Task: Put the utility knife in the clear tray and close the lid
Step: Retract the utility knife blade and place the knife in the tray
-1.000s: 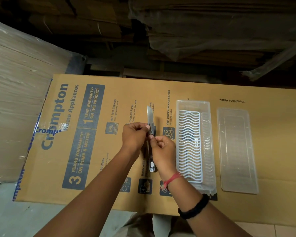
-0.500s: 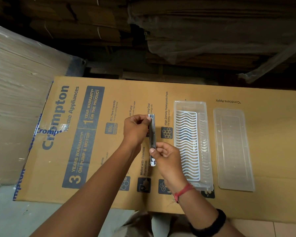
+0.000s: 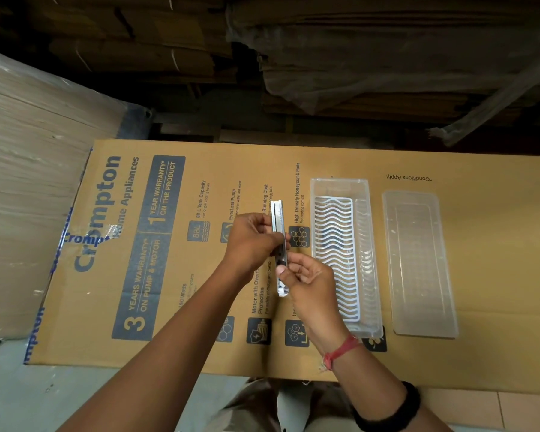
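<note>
The utility knife (image 3: 279, 244) is in the middle of the frame, held up over the cardboard worktop (image 3: 200, 307). Its long side points up and down the frame. The left hand (image 3: 252, 241) pinches its top part and the right hand (image 3: 306, 275) pinches its bottom part. The clear tray (image 3: 368, 213) is open, just right of the right hand, and lies the same way as the knife. The lid (image 3: 418, 263) lies flat right of the tray.

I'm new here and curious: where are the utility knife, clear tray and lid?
utility knife (image 3: 277, 213): head view, upper metal end.
clear tray (image 3: 340, 183): head view, far rim.
lid (image 3: 418, 263): head view, flat middle.
</note>
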